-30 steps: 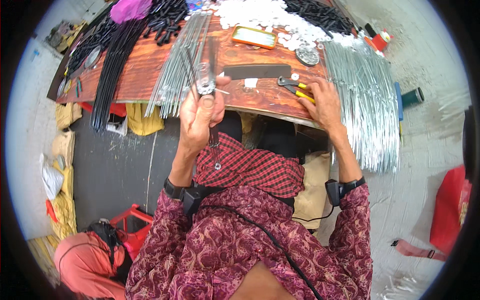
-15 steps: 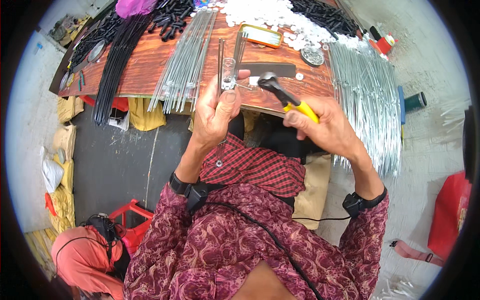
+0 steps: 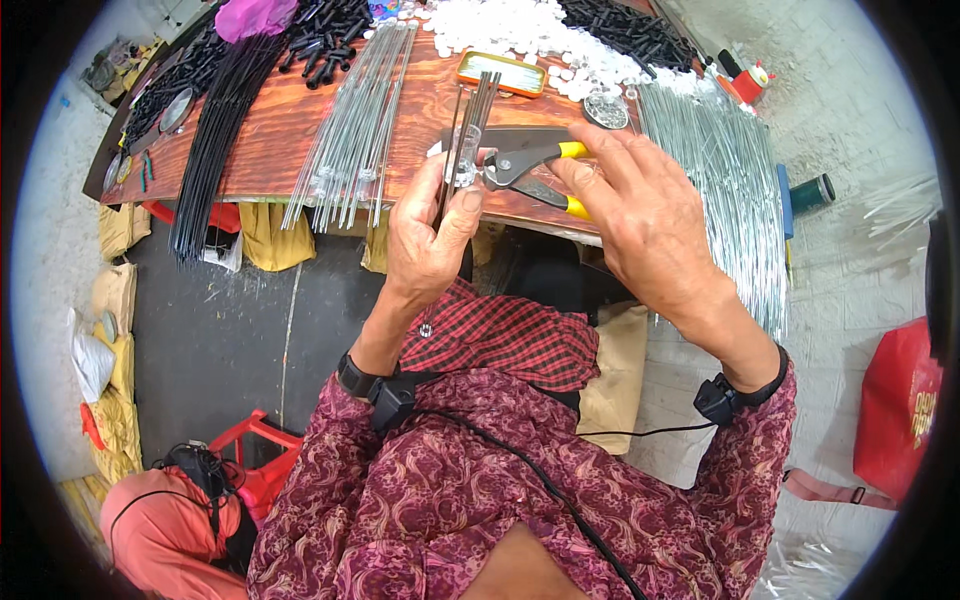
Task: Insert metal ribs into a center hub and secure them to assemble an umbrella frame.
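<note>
My left hand (image 3: 425,240) is closed around a clear plastic tube (image 3: 467,150) and several thin dark metal rods (image 3: 487,95), which stand roughly upright out of its grip. A small round end piece (image 3: 427,330) shows below that hand, over the checked cloth on my lap. In my right hand (image 3: 650,215) is a pair of end-cutting pliers (image 3: 515,165) with yellow grips, its handles spread wide. The pliers' head meets the right side of the clear tube, close to my left fingertips. Exactly what lies between the jaws is hidden.
Bundles of black rods (image 3: 225,130), clear-ended rods (image 3: 350,120) and silver rods (image 3: 715,190) overhang the wooden table (image 3: 250,168). Behind are white caps (image 3: 510,25), black tubes (image 3: 630,30), an orange-rimmed tin (image 3: 500,75) and a round dish (image 3: 606,111). A person in a coral garment (image 3: 165,520) is at lower left.
My right hand has brought the pliers left to the clear tube, and the handles have spread apart. My left hand still holds the tube and rods, tilted slightly more to the right.
</note>
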Available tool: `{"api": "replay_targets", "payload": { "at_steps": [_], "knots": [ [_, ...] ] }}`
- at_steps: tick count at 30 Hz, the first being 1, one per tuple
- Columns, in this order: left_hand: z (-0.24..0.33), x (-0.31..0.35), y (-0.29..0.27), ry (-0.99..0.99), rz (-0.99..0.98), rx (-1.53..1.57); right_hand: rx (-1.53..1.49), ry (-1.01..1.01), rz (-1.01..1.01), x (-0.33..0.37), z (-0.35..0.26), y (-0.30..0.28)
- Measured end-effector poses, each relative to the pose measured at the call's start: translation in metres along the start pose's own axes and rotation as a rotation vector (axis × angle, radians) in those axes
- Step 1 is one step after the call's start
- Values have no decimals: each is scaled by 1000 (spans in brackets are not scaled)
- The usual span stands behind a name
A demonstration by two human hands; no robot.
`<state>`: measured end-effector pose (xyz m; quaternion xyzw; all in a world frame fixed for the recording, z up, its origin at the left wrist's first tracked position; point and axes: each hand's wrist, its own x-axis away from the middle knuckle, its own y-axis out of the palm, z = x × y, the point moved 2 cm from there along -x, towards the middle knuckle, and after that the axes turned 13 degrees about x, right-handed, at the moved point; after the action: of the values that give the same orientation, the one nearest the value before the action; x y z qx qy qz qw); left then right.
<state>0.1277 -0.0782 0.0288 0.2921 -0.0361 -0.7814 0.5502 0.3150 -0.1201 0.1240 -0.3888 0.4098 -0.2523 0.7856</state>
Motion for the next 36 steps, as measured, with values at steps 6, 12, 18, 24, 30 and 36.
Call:
{"api": "replay_targets", "payload": {
  "at_steps": [6, 12, 18, 24, 30, 36],
  "knots": [
    [1, -2, 2, -54, 8, 40, 139, -32, -26, -2, -1, -7],
    [-3, -3, 0, -14, 56, 18, 243, -39, -11, -6, -5, -8],
    [-5, -3, -3, 7, 11, 14, 159, -102, 44, -8, 2, -9],
    [3, 3, -10, -18, 26, 54, 44, -144, -70, -9, -1, -2],
    [0, -1, -33, -60, -146, 311, -822, 179, -120, 4, -44, 43],
    [5, -2, -45, -17, -95, 283, -1085, 294, 77, -1, -95, 89]
  ]
}}
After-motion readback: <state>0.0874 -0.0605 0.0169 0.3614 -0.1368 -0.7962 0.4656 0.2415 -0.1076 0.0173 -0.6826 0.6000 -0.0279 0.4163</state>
